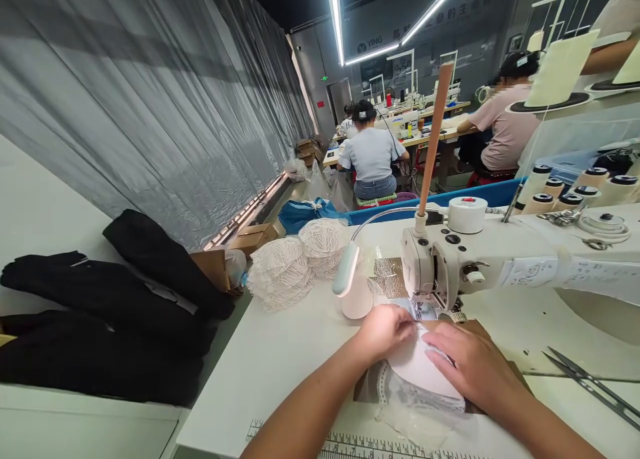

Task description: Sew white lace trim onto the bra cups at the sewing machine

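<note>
A white fabric piece [420, 369] with a lace edge [400, 395] lies under the needle area of a white sewing machine [480, 252]. My left hand [385, 331] pinches the fabric's upper left edge, just in front of the presser foot. On the right side of the same piece, my right hand [467, 359] rests with its fingers extended and slightly apart, pressing the fabric down. Sheer lace hangs toward the front, over a brown plate on the table. A small lamp [346, 270] shines beside the needle.
Piles of white lace [283, 272] stand behind left. Black scissors [593, 382] lie at the right, and thread cones [540, 185] stand behind the machine. A printed ruler [375, 445] runs along the front edge. Dark garments [110, 325] lie far left. Two seated people work further back.
</note>
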Demonstrator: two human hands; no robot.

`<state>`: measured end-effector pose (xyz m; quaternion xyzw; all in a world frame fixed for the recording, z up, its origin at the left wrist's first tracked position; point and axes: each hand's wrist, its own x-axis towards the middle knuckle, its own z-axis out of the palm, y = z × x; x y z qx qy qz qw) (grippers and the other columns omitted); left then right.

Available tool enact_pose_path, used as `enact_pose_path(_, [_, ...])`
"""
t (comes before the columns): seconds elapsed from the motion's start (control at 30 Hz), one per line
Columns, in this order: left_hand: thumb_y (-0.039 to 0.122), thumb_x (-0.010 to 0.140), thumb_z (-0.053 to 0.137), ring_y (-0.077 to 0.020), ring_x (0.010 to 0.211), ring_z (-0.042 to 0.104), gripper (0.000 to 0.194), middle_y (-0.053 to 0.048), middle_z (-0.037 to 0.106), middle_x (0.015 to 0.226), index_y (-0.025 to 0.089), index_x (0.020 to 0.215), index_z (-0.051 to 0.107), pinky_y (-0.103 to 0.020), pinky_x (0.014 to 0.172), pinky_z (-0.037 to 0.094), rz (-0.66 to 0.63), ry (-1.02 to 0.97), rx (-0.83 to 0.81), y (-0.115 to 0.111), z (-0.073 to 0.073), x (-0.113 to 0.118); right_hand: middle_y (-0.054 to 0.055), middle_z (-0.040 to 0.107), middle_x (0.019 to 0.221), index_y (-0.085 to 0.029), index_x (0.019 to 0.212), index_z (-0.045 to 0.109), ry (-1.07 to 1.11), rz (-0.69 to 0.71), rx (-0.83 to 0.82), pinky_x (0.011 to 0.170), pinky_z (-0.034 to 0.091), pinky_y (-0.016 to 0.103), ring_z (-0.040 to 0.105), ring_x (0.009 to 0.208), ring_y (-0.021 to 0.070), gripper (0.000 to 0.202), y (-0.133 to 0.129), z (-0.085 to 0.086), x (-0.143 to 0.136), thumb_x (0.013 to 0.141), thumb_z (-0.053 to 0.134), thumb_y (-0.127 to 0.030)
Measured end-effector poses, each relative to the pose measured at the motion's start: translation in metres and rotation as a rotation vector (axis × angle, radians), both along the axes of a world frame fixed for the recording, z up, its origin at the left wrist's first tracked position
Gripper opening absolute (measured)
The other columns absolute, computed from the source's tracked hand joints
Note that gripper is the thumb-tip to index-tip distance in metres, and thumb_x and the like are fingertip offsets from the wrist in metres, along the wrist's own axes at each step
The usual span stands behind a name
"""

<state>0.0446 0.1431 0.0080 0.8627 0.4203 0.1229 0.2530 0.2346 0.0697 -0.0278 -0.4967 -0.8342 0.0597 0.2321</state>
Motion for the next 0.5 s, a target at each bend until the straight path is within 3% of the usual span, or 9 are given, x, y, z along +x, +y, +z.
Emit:
enact_pose_path(0.1, [0.014, 0.084, 0.046, -0.0163, 0.076, 0.058, 0.020, -0.004, 0.064, 0.086, 0.017, 0.093, 0.064, -0.027, 0.069, 0.046, 0.042, 0.023, 0.103, -0.005, 0.006, 0.000, 0.004, 0.065, 0.091, -0.024, 0.102, 0.065, -0.013, -0.018, 0.035, 0.068, 0.045, 0.030, 0.062, 0.082, 0.0181, 0.026, 0.003, -0.005, 0.001, 0.094, 0.040, -0.027])
enact_pose_path(0.17, [0.015, 0.087, 0.039, -0.0201, 0.084, 0.058, 0.027, -0.009, 0.063, 0.094, 0.015, 0.102, 0.062, -0.032, 0.074, 0.047, 0.049, 0.042, 0.176, -0.014, 0.011, -0.001, 0.005, 0.065, 0.089, -0.022, 0.096, 0.066, -0.023, -0.024, 0.049, 0.067, 0.047, 0.030, 0.062, 0.080, 0.0178, 0.026, 0.004, -0.006, 0.002, 0.093, 0.040, -0.025])
enact_pose_path(0.27, [0.023, 0.091, 0.040, -0.0215, 0.085, 0.059, 0.025, -0.008, 0.064, 0.092, 0.017, 0.099, 0.062, -0.035, 0.078, 0.049, -0.069, 0.072, 0.231, -0.032, 0.015, -0.003, 0.005, 0.067, 0.090, -0.021, 0.094, 0.065, -0.034, -0.029, 0.069, 0.068, 0.049, 0.030, 0.063, 0.080, 0.0173, 0.027, 0.003, -0.006, 0.001, 0.090, 0.039, -0.019])
enact_pose_path(0.37, [0.027, 0.089, 0.045, -0.0252, 0.096, 0.059, 0.026, -0.011, 0.066, 0.104, 0.015, 0.105, 0.062, -0.040, 0.086, 0.050, -0.156, 0.101, 0.258, -0.044, 0.010, -0.004, 0.005, 0.068, 0.095, -0.022, 0.105, 0.064, -0.045, -0.032, 0.105, 0.069, 0.050, 0.030, 0.065, 0.083, 0.0176, 0.029, 0.003, -0.005, -0.001, 0.092, 0.039, -0.021])
enact_pose_path(0.5, [0.028, 0.088, 0.047, -0.0292, 0.114, 0.054, 0.040, -0.015, 0.059, 0.126, 0.010, 0.123, 0.054, -0.045, 0.096, 0.047, -0.187, 0.116, 0.282, -0.040, 0.000, -0.007, 0.005, 0.068, 0.091, -0.021, 0.103, 0.065, -0.064, -0.063, 0.149, 0.063, 0.048, 0.030, 0.065, 0.077, 0.0178, 0.028, 0.004, -0.004, -0.004, 0.093, 0.039, -0.023])
